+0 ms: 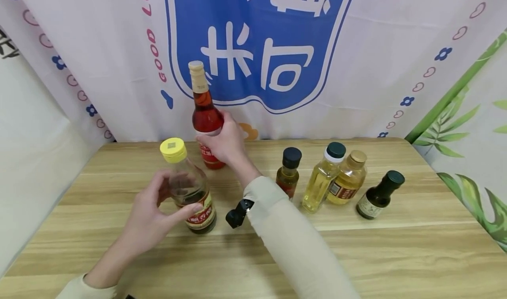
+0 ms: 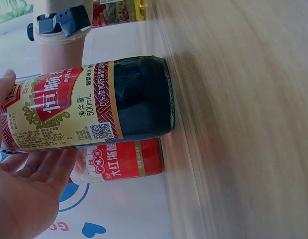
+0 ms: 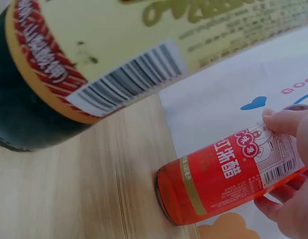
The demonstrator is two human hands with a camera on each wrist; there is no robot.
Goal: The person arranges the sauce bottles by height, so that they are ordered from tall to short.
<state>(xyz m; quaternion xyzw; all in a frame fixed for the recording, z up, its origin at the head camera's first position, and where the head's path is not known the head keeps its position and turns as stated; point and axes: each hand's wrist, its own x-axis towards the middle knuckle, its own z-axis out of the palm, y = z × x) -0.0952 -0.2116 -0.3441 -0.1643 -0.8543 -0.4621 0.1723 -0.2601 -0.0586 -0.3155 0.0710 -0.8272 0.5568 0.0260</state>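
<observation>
Left hand (image 1: 147,220) curls round the yellow-capped bottle (image 1: 201,213); right hand (image 1: 227,143) grips the red bottle (image 1: 205,116) behind it.

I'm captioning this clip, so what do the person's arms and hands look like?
The left sleeve and right sleeve are long and pale beige; the right one carries a small, boxy black camera. The left hand and right hand wear no gloves.
</observation>
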